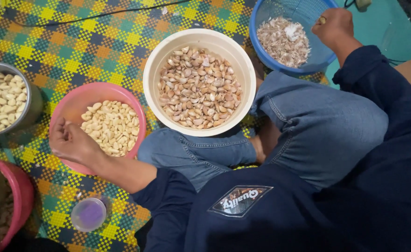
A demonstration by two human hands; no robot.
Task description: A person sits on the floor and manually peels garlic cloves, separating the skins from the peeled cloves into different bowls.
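Open mat (98, 42) beyond crowded bowls (198, 84)

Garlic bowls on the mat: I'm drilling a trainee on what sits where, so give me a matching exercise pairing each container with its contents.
1. pink bowl
2. cream bowl
3. blue basket
4. steel bowl

A. papery garlic skins
B. unpeeled cloves
C. peeled cloves, left hand on rim
D. peeled cloves, at the picture's left edge

Pairs: 1-C, 2-B, 3-A, 4-D

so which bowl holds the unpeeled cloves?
The cream bowl in the middle, by the knees: its cloves are brownish, skins on. The pink bowl and steel bowl hold pale peeled ones; the blue basket holds skins.
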